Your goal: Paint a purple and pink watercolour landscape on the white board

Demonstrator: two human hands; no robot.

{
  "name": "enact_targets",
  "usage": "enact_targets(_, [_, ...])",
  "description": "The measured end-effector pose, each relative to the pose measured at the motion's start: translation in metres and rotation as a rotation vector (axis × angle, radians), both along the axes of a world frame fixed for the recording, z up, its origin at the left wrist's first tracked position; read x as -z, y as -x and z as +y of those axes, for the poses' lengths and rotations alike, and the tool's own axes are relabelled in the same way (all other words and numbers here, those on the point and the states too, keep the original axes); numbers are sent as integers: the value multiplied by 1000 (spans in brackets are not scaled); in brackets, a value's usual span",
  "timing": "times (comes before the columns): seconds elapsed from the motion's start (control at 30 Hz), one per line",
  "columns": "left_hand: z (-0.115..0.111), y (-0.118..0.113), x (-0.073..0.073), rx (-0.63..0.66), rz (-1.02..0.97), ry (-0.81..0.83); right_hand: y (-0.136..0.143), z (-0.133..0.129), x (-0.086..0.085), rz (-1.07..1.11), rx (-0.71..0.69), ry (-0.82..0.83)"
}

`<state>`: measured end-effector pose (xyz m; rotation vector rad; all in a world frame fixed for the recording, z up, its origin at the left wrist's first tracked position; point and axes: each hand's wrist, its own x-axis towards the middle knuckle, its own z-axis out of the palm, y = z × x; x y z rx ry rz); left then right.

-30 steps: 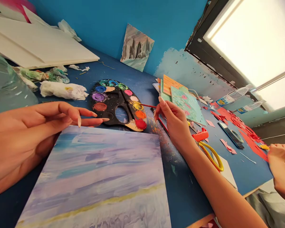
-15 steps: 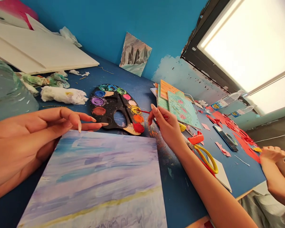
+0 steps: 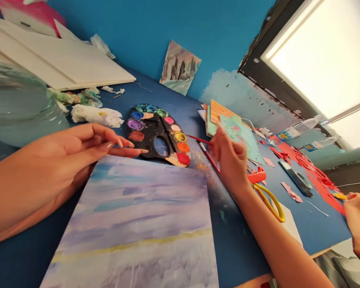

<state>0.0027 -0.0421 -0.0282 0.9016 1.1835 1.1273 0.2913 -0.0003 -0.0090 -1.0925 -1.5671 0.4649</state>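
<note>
My right hand pinches a thin red paintbrush, whose tip points left, near the yellow paint at the right side of the black palette. My left hand hovers over the upper left corner of the canvas, fingers stretched out and apart, nothing in them. Lilac and blue streaks cover the canvas, with one yellow line across its lower part. A second brush lies on the table just left of my right hand.
A water jar and crumpled tissue are at the left. Yellow-handled scissors, a phone, red paper scraps and bottles lie to the right. Another person's hand is at the far right.
My right hand has turned and drawn slightly back from the palette, taking the brush tip off the yellow paint. The whole view has shifted, so things appear further right.
</note>
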Motion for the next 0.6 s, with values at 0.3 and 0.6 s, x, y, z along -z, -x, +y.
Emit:
enact_targets(0.3, [-1, -13, -24, -26, -78, 19, 14, -41, -44, 46, -257, 47])
enact_targets(0.6, [-1, -10, -20, 74, -112, -33, 55, -90, -55, 115, -510, 357])
